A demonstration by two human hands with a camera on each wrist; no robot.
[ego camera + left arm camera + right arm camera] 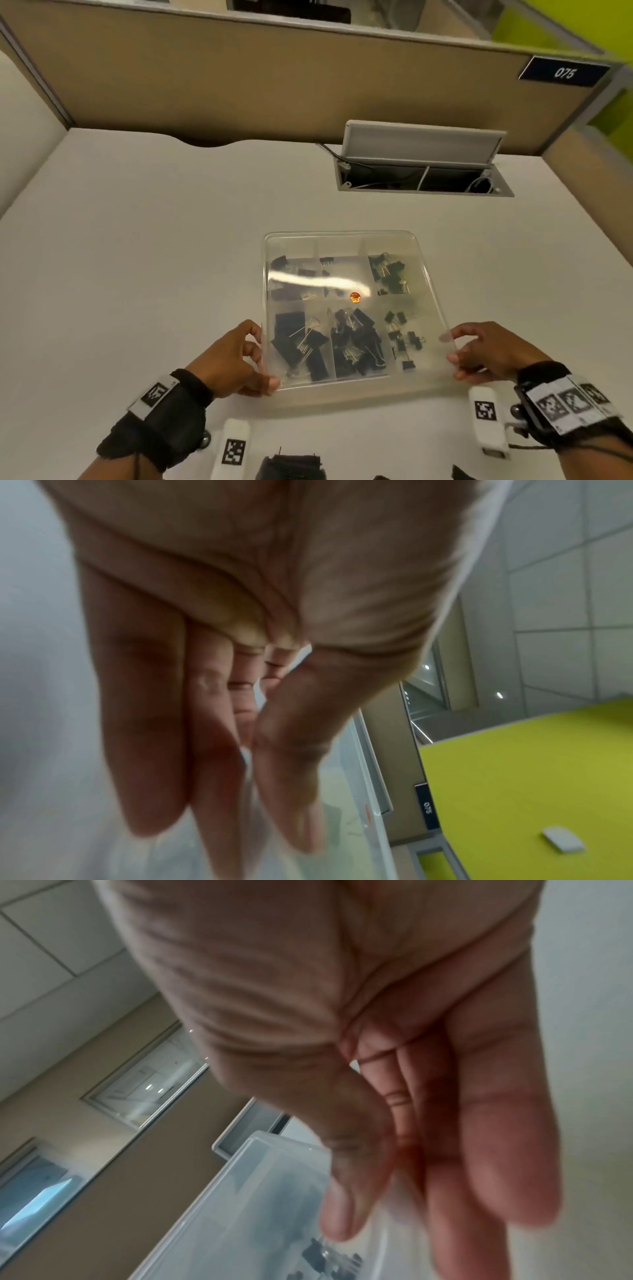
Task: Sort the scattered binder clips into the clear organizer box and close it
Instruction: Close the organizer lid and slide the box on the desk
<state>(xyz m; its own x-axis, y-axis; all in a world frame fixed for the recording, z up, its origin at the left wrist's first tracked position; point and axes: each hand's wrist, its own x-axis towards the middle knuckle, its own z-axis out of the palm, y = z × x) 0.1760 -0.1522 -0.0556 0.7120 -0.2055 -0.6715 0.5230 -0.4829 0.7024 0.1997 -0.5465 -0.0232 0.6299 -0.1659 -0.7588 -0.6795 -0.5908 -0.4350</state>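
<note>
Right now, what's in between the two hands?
In the head view, the clear lid spans from the left hand to the right hand, with the clip-filled organizer box beneath it.

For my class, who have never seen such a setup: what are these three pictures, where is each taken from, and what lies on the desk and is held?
No machine here: a person works with bare hands. The wide picture comes from a head camera; the other two from cameras strapped to each wrist. On the white desk lies a clear organizer box holding black binder clips in compartments. The left hand and right hand pinch the clear lid at its near corners, over the box.
</note>
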